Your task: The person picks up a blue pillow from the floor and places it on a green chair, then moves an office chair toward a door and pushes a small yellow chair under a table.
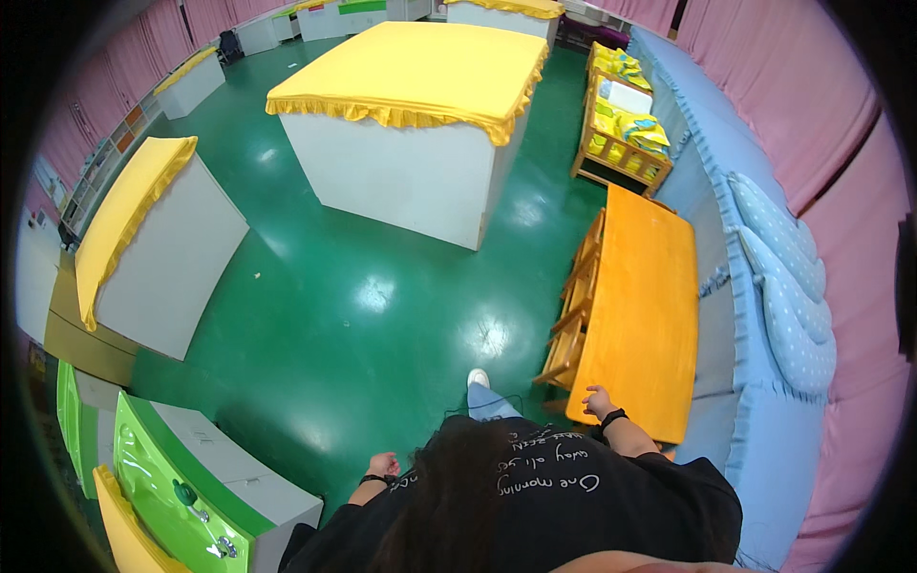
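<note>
My left hand [384,465] hangs low in front of my body above the green floor, its fingers curled in with nothing visible in them. A dark band circles that wrist. My right hand [598,401] is over the near left edge of a long orange wooden table [650,306]. Its fingers are loosely apart and hold nothing I can see; whether they touch the tabletop, I cannot tell. That wrist also wears a black band [614,417]. One white shoe [479,378] shows ahead of my body.
Wooden chairs [573,329] line the table's left side. A large white block with a yellow cover [411,72] stands ahead. A green play sink unit [172,473] is at lower left. Wooden doll beds [621,143] stand beyond the table; a blue padded bench [755,382] runs along the right.
</note>
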Motion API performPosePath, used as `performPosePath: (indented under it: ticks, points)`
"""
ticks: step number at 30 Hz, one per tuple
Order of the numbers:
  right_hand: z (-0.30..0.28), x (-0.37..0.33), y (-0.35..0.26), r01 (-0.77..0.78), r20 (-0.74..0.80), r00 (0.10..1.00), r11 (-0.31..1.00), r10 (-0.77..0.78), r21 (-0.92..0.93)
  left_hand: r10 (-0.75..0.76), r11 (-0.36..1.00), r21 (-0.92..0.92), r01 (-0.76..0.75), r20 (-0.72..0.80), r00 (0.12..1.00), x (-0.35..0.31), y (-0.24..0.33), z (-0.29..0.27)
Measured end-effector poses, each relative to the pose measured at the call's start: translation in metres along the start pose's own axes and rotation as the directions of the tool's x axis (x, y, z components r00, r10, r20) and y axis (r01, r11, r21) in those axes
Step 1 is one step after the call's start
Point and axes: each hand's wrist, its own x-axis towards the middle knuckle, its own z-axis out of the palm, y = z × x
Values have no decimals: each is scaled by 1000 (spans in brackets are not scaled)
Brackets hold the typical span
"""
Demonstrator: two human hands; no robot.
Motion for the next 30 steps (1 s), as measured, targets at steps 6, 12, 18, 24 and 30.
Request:
performPosePath:
  ticks: [6, 12, 18, 24, 30]
  points:
    - [29, 113, -119, 102, 93, 990, 994, -104, 28, 722, 583, 252, -772, 276, 635, 3, 92, 28]
    - [104, 225, -217, 354, 180, 933, 888, -313, -294, 375, 911, -212, -355, 63, 925, -66, 225, 105]
    - [234, 225, -329, 527, 436, 837, 698, -329, -485, 123, 933, -327, -151, -105, 987, -24, 247, 63]
    - [331, 271, -403, 494, 444, 866, 532, -229, -688, -70, 841, -538, -48, -196, 978, 40, 269, -8]
    - [467, 272, -532, 456, 340, 890, 548, -305, -701, 93, 931, -314, -187, -291, 952, 45, 430, -89]
